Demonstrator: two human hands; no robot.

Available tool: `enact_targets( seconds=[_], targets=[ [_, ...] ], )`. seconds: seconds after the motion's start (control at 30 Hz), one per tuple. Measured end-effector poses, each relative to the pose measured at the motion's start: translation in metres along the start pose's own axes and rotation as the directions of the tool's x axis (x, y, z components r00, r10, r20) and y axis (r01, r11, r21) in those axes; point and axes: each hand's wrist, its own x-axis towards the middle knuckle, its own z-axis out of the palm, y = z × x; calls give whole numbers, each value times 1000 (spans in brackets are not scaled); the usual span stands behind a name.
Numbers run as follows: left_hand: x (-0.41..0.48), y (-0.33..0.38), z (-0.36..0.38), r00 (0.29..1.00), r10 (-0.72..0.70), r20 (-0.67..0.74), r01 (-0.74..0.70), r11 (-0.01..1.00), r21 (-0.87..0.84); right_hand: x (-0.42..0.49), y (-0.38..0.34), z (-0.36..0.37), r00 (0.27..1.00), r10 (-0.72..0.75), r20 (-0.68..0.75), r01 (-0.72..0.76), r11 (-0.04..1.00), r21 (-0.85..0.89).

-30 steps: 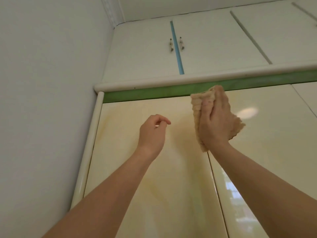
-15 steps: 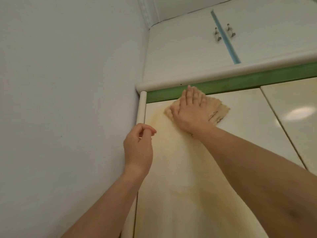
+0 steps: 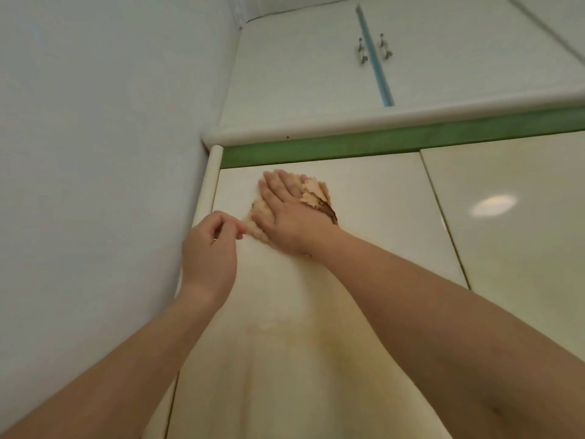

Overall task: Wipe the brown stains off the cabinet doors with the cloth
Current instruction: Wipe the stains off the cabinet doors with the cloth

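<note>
My right hand [image 3: 289,213] lies flat on a beige cloth [image 3: 315,194] and presses it against the upper part of the left cream cabinet door [image 3: 373,217]. The cloth shows dark brown marks at its right edge. Faint brown-yellow stains [image 3: 329,340] streak the door lower down, between my forearms. My left hand [image 3: 210,248] hovers just left of the cloth, near the door's left edge, fingers curled with thumb and forefinger pinched together, holding nothing that I can see.
A white wall [image 3: 95,185] runs close along the left. A green strip [image 3: 380,147] and a rounded white ledge [image 3: 380,122] sit above the door. Higher up are white cupboards with two metal handles [image 3: 373,50]. A second cream door [image 3: 512,232] lies to the right.
My right hand has slid the cloth down and slightly right from the door's top left corner. My left hand stayed near the left edge. The upper door area looks paler.
</note>
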Motion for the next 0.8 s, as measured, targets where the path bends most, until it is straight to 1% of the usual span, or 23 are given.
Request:
enact_targets(
  seconds=[0.13, 0.2, 0.33, 0.43, 0.57, 0.63, 0.7, 0.8],
  targets=[
    [-23, 20, 50, 997, 1, 73, 0, 1000, -12, -52, 117, -36, 987, 155, -35, -155, 988, 11],
    [-36, 34, 79, 994, 15, 112, -11, 999, -35, -85, 183, -55, 972, 230, -52, -231, 973, -21],
    [-66, 56, 129, 984, 42, 171, -32, 998, -60, -160, 304, -93, 899, 426, -103, -435, 897, -84],
    [-82, 75, 167, 981, 46, 189, -36, 998, -57, -214, 376, -117, 841, 530, -111, -540, 837, -91],
    [-93, 105, 214, 980, 59, 191, -53, 998, -36, -269, 437, -136, 784, 609, -118, -618, 783, -68],
    [-98, 120, 236, 975, 65, 211, -57, 997, -45, -294, 454, -141, 757, 640, -133, -651, 757, -61],
    [-104, 132, 253, 972, 64, 228, -54, 997, -53, -318, 461, -139, 729, 671, -137, -682, 728, -63],
    [-111, 142, 260, 969, 49, 241, -34, 997, -68, -343, 451, -132, 706, 697, -127, -706, 706, -49]
  ],
)
